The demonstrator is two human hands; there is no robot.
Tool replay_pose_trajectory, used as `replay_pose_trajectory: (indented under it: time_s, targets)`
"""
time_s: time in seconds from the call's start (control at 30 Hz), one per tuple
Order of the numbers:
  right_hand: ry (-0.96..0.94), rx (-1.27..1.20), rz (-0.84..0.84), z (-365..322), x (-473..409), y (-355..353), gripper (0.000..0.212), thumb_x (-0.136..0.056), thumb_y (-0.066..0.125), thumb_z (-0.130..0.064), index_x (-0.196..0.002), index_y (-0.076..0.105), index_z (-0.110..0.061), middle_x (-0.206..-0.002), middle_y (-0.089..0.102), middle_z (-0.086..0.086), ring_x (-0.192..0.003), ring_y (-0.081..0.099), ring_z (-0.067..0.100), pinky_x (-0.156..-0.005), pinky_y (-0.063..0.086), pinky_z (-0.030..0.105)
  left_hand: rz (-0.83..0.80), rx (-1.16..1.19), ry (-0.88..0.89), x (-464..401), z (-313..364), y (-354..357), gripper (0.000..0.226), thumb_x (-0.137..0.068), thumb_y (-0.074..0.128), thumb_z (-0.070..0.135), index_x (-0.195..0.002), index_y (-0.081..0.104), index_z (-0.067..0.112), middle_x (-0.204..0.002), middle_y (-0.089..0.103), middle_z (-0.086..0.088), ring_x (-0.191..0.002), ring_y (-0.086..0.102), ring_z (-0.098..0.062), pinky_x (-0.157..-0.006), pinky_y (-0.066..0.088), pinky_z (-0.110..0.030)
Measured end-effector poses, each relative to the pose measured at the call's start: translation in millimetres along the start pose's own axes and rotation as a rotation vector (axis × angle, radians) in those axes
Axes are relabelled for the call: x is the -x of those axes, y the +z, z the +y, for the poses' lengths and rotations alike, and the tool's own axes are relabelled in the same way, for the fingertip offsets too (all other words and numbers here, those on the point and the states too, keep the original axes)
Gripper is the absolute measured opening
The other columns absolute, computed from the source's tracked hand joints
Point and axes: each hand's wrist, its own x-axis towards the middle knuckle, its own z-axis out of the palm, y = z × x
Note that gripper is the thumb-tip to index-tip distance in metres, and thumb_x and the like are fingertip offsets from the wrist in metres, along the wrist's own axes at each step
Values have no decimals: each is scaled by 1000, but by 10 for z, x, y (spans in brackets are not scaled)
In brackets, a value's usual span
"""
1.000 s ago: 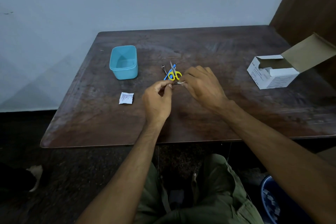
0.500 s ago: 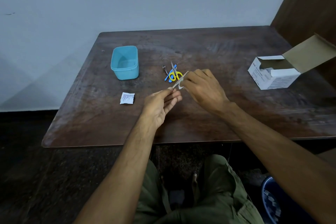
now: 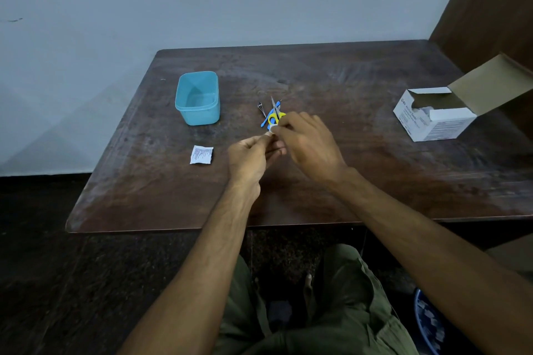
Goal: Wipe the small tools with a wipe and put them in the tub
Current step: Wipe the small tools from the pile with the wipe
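On the bench point(image 3: 346, 181) the tub point(image 3: 198, 98) sits to my left, toward the back. Right of it lie the scissors point(image 3: 275, 115) among the other small tools, just behind my right hand point(image 3: 305, 144). My left hand point(image 3: 251, 157) meets it in front. A sachet point(image 3: 202, 155) lies left of my left hand; the box point(image 3: 432, 117) stands far right.
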Motion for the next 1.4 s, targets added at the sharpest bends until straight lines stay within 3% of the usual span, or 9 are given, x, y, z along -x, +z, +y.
replay_pose_trajectory:
  time_s: [0.17,0.27,0.43,0.57,0.87,0.97,1.17,1.3,1.4]
  targets:
    - [129,-44,11,137,12,26,33,-67,75,2,-97,71,-9,-90,63,9,-75,57,31,-63,47,34,4,-68,15,-17,-23,-67,19,-93,58,13,-78,67,7,-66,71,-4,-62,69,-14,-63,56,-18]
    - [225,-132,10,99,-23,-2,21,-79,69,-6,-100,70,-7,-90,62,9,-77,56,29,-62,50,37,2,-65,34,-22,-15,-31,19,-94,58,12,-78,67,6,-66,70,-5,-61,68,-13,-61,55,-17]
    - [73,-115,-52,20,-7,-11,26,-70,77,-3,-95,71,-9,-89,63,8,-75,58,30,-62,50,35,-2,-102,77,-25,-46,-28,21,-94,57,10,-77,68,5,-65,68,-5,-57,66,-11,-57,52,-16]
    - [245,-135,4,169,-55,-30,22,-76,73,-1,-98,71,-7,-86,62,11,-73,57,32,-57,51,40,-14,-159,106,-19,-63,-52,19,-94,57,9,-78,66,4,-69,68,-7,-58,66,-11,-59,53,-16]
    - [181,-70,-69,48,-118,-93,33,-65,76,5,-95,71,-6,-86,61,11,-74,58,34,-59,50,35,64,-455,459,-101,-190,-60,29,-91,59,10,-67,68,24,-66,71,5,-65,69,-12,-76,59,-38]
    - [242,-67,-40,102,-165,-88,31,-69,72,6,-97,71,-7,-86,61,11,-75,57,33,-59,44,31,107,-608,586,-71,-196,-82,23,-90,58,18,-70,70,23,-67,71,9,-65,68,-6,-73,58,-34]
    - [44,-86,-82,-79,-191,-182,26,-77,48,-15,-86,72,-10,-87,62,7,-77,56,29,-63,46,33,183,-777,781,14,-136,-114,19,-90,60,17,-79,74,13,-71,72,7,-66,66,-4,-66,48,-17]
    - [168,-61,-67,118,-234,-143,28,-73,56,0,-94,73,-5,-84,62,14,-74,57,35,-60,45,35,189,-766,815,5,-168,-136,22,-90,56,22,-79,72,11,-67,71,0,-63,66,-18,-64,52,-37]
    - [188,-70,-60,94,-233,-142,28,-69,60,2,-93,73,-5,-83,61,13,-72,58,34,-58,43,31,193,-770,830,0,-178,-128,21,-90,56,21,-81,72,11,-68,71,-1,-63,66,-19,-64,51,-40]
